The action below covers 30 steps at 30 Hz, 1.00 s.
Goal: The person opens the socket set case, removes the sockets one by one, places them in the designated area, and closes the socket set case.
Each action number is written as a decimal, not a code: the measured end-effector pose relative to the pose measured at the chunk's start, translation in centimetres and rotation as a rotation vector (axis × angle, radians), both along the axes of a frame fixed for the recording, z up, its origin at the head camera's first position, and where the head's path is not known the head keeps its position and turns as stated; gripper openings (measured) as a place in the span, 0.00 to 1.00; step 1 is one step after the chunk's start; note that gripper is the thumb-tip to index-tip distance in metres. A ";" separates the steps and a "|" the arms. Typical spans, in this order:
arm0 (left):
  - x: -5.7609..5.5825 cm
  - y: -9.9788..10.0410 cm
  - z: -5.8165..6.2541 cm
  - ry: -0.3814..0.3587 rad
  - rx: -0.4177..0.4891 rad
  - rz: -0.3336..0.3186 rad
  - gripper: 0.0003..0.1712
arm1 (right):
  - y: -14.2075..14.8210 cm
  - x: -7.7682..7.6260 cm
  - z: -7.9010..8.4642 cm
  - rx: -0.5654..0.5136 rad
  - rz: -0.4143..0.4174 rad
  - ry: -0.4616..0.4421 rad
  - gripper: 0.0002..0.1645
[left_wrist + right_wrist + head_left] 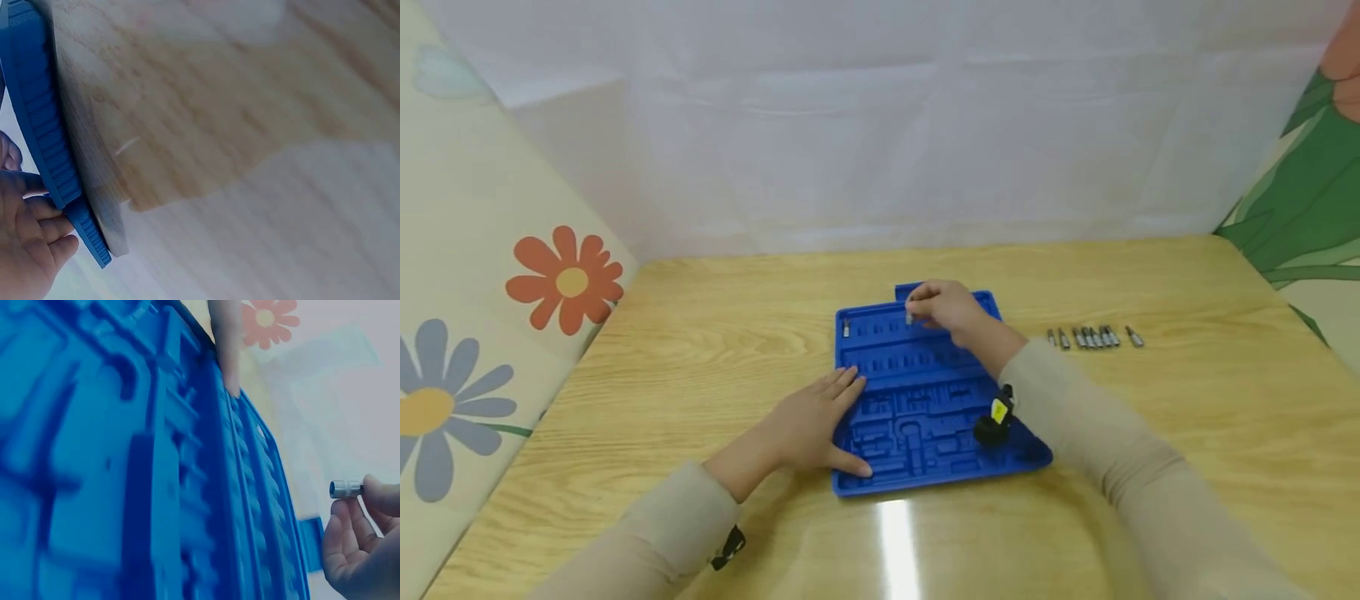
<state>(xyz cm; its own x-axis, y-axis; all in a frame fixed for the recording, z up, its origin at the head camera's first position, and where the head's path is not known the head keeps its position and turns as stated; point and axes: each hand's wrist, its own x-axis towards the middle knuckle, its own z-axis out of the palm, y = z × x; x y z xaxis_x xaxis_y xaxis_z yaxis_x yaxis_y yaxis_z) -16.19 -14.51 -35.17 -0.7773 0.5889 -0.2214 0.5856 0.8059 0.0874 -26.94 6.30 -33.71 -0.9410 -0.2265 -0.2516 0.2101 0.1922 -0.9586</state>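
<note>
A blue plastic tool case (917, 481) lies open on the table, its moulded slots facing up. Over the case's far row of slots, my right hand (951, 310) pinches a small silver bit socket (345, 489) between thumb and fingers. Its knurled, hollow end points away from the fingertips in the right wrist view. My left hand (808, 425) rests on the case's left edge, fingers extended and thumb near the front corner. Another bit socket (846, 328) sits in the far-left slot.
Several bit sockets (1093, 338) lie in a loose row on the wooden table (715, 333) to the right of the case. A white sheet (790, 150) hangs behind the table. Flower-patterned panels (460, 250) flank both sides.
</note>
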 end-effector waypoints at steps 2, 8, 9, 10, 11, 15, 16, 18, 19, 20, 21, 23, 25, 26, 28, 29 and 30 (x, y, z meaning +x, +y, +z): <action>-0.1 0.1 0.0 -0.003 -0.005 0.003 0.65 | 1.2 0.2 0.2 -0.016 -0.019 0.008 0.15; -0.3 0.2 0.0 -0.013 -0.006 0.014 0.65 | 4.9 0.6 0.5 -0.002 -0.075 0.038 0.17; -0.2 0.2 0.0 -0.019 -0.006 0.019 0.65 | 5.5 0.7 0.5 -0.001 -0.076 0.046 0.17; -0.2 0.2 0.0 -0.025 -0.004 0.023 0.65 | 6.2 0.8 0.5 0.002 -0.076 0.055 0.18; -0.2 0.2 0.0 -0.029 -0.003 0.028 0.65 | 6.8 0.9 0.4 -0.001 -0.077 0.063 0.18; -0.1 0.3 0.0 -0.037 0.005 0.035 0.65 | 9.5 1.5 0.1 -0.009 -0.066 0.101 0.18; -0.1 0.4 -0.1 -0.034 0.005 0.035 0.65 | 10.3 1.6 0.0 -0.003 -0.066 0.106 0.18; -0.1 0.5 -0.2 -0.031 0.008 0.032 0.65 | 11.8 2.1 -0.2 0.011 -0.068 0.120 0.18; 0.0 0.5 -0.2 -0.031 0.010 0.031 0.65 | 12.6 2.3 -0.2 0.027 -0.070 0.124 0.18; 0.0 0.5 -0.3 -0.030 0.012 0.028 0.65 | 13.4 2.5 -0.3 0.043 -0.074 0.131 0.18; 0.0 0.6 -0.3 -0.029 0.014 0.027 0.65 | 14.2 2.7 -0.3 0.055 -0.081 0.138 0.18; 0.0 0.6 -0.3 -0.027 0.016 0.022 0.65 | 15.8 3.1 -0.5 0.082 -0.100 0.154 0.19; 0.0 0.6 -0.4 -0.025 0.020 0.021 0.65 | 17.4 3.4 -0.6 0.113 -0.123 0.164 0.17; 0.0 0.6 -0.4 -0.024 0.019 0.020 0.65 | 18.1 3.5 -0.7 0.119 -0.139 0.169 0.16; 0.0 0.7 -0.4 -0.022 0.018 0.022 0.65 | 19.6 3.8 -0.9 0.142 -0.172 0.178 0.16; 0.0 0.7 -0.4 -0.022 0.019 0.024 0.65 | 20.4 3.9 -1.0 0.154 -0.188 0.179 0.16; 0.0 0.7 -0.4 -0.021 0.019 0.024 0.65 | 21.0 4.0 -1.1 0.167 -0.206 0.179 0.16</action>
<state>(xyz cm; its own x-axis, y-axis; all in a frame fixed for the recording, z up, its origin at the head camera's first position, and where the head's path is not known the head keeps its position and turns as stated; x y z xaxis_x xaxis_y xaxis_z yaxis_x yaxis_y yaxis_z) -16.18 -13.76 -35.54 -0.7864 0.5746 -0.2268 0.5642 0.8176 0.1151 -22.98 27.33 -34.84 -0.9954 0.0036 -0.0953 0.0914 0.3206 -0.9428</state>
